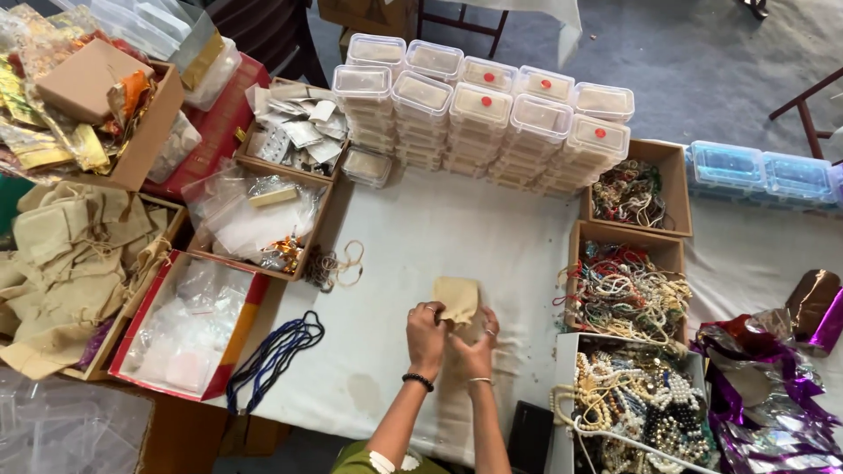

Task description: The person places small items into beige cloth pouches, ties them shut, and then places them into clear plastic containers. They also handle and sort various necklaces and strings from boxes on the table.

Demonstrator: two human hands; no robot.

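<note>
Both hands working right at the near middle of the white counter (457,254). Left hand (425,338), fingers pinching the lower left edge of a small beige cloth pouch (457,298). Right hand (477,349) tucked just under and right of it, fingers curled against the pouch's lower side, though can't tell exactly how tight from here. Pouch held up just off the cloth, mouth end pointing away, touching both hands.

Black bangle (419,380) on the left wrist, thin silver one (479,380) on the right.

Around it: blue and black bead strings (274,355) lying loose on the counter to the near left, a few light cord loops (338,262) a bit farther. Stack of clear lidded plastic boxes (479,118) along the far edge, some with red dots on the lids. Cardboard trays of mixed bead necklaces (625,294) down the right side, well apart from the hands. Pile of more beige pouches (61,263) way over on the left, next to a red-sided box of clear plastic bags (180,329). Crinkly purple foil wrap (760,386) in the near right corner.
</note>
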